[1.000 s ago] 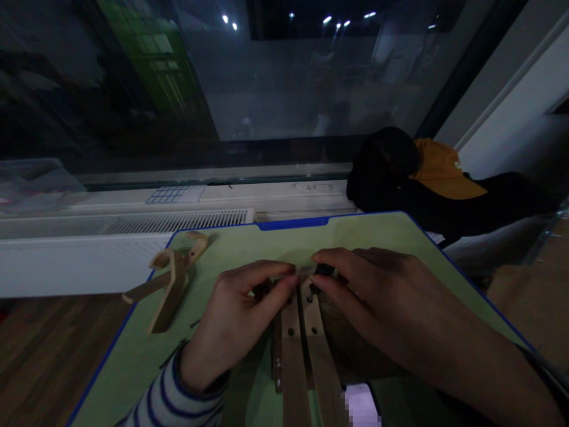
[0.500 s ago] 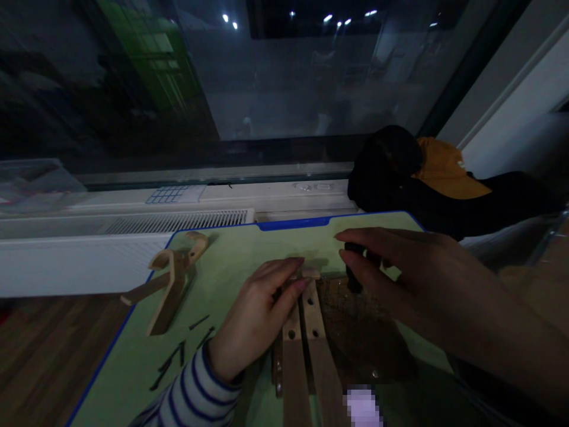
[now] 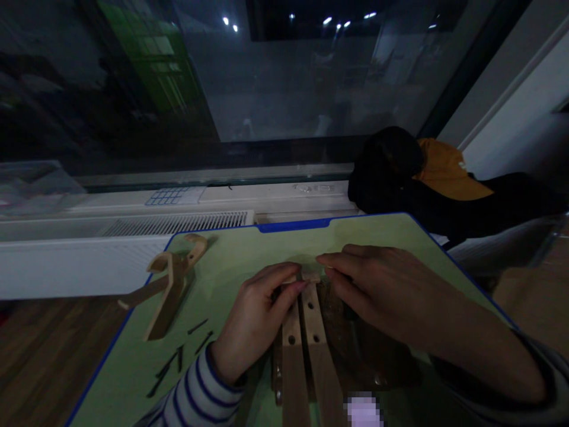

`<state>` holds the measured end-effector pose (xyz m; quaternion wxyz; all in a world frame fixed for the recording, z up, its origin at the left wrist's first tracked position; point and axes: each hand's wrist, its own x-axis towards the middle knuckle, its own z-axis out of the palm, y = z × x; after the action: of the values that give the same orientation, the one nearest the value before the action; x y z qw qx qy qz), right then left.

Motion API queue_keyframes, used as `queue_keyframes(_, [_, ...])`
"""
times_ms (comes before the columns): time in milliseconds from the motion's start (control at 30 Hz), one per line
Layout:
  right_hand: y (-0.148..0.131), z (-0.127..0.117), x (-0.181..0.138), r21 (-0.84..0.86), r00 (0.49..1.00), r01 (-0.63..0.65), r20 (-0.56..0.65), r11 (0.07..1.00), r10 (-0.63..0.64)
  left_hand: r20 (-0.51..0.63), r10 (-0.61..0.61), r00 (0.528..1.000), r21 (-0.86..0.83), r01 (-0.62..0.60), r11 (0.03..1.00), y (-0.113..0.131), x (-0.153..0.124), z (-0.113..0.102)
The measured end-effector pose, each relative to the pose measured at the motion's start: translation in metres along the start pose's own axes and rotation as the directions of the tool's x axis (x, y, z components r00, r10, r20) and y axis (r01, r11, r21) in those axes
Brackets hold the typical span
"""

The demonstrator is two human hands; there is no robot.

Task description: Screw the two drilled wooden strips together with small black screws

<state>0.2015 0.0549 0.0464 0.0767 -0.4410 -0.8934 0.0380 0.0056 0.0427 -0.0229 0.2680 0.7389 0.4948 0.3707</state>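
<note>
Two pale wooden slats [image 3: 316, 332] with drilled holes lie side by side, running toward me. At their far end my left hand [image 3: 262, 323] pinches a small wooden crosspiece [image 3: 313, 277], thumb and forefinger closed on it. Close to the right end of that piece, my right hand [image 3: 368, 281] has its thumb and forefinger pressed together; what they hold, if anything, is too small or hidden to name. Beneath the right hand a dark object shows only in part. A brown, shiny plastic-like bag [image 3: 368, 362] lies under the slats and to their right.
Several dark screws [image 3: 166, 367] are scattered on the green tabletop [image 3: 240, 249] to the left. A wooden hook-shaped assembly [image 3: 171, 284] stands at the left edge. Beyond the table are a radiator [image 3: 89, 261], a windowsill, dark clothing and an orange cap [image 3: 448, 172].
My right hand has moved left and turned, bringing its fingertips near the crosspiece. The short black object at its fingers no longer shows clearly. My left hand stays in place.
</note>
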Motion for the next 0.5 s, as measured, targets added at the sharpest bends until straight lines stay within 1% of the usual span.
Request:
queue_keyframes(67, [-0.001,0.0022,0.0018,0.024,0.998,-0.009,0.055,1.0,0.007,-0.014,-0.023,1.0,-0.001,0.023,1.0,-0.0005,-0.0001,0.0])
queue_keyframes(200, [-0.0038,0.0043,0.0028,0.044,0.993,0.009,0.116,0.999,-0.014,0.007,0.014,1.0,-0.02,-0.014,1.0,-0.0006,-0.0003,-0.0004])
queue_keyframes(500, [-0.0077,0.0055,0.0015,0.031,0.993,0.009,0.115,0.999,-0.013,0.0,0.035,0.999,-0.026,-0.035,0.999,-0.0018,0.0004,0.0005])
